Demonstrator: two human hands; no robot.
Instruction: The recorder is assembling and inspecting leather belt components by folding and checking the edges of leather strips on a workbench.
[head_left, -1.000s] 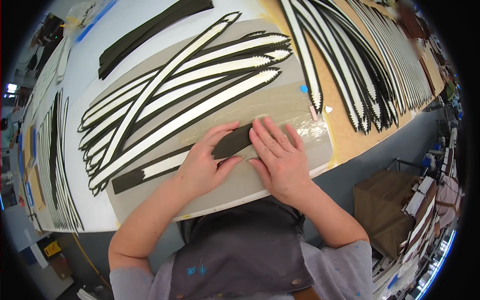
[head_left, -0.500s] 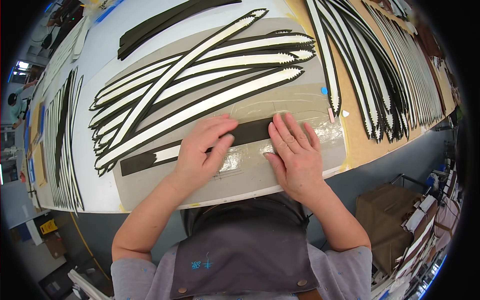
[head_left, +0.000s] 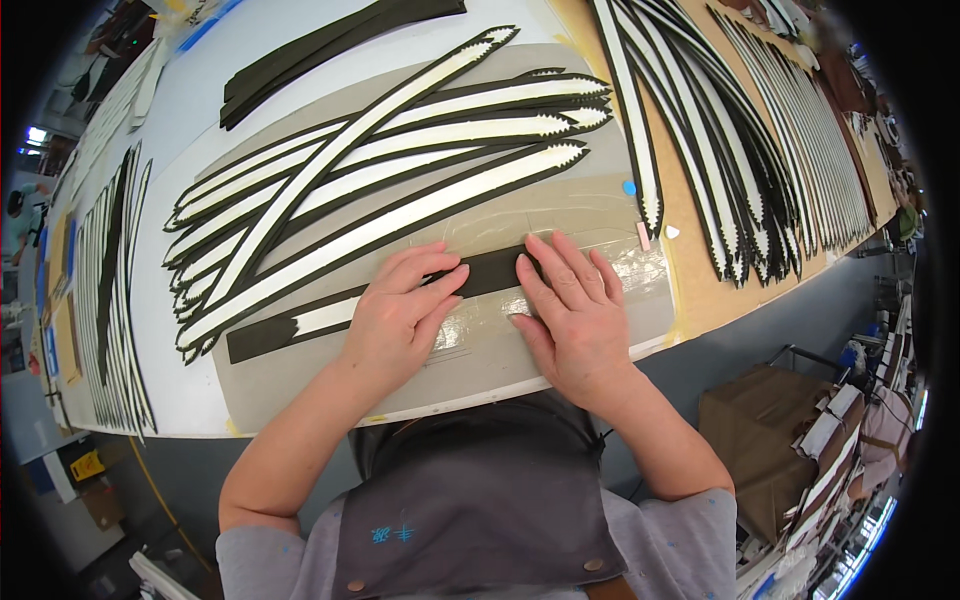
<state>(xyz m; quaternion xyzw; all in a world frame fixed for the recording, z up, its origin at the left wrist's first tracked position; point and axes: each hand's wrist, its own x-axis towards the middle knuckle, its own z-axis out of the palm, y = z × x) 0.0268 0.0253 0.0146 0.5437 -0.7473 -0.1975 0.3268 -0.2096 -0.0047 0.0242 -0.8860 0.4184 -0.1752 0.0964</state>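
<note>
A dark strip (head_left: pixel 265 340) with a white strip (head_left: pixel 330 316) laid along it slants across the grey mat in front of me. Its dark end piece shows at the left, and the stretch between my hands is all dark. My left hand (head_left: pixel 395 310) bends over the strip, fingertips closed on its dark edge; the fingers partly hide the grip. Flat on the strip's right end rests my right hand (head_left: pixel 580 315), fingers stretched out and thumb apart on the mat. Just beyond lie several finished-looking black-edged white strips (head_left: pixel 400 225) with jagged pointed ends, one crossing the others.
Dark strips (head_left: pixel 330 55) are stacked at the back. More black-and-white strips (head_left: pixel 715 170) hang over the brown board at right, beside thin strips (head_left: pixel 810 150). Another bundle (head_left: pixel 115 300) lies at left. A blue dot (head_left: pixel 629 188) and pink piece (head_left: pixel 643 236) sit near the mat's right edge.
My left fingers have closed in and come down onto the strip. My right hand stays flat on it. The whole view has shifted slightly.
</note>
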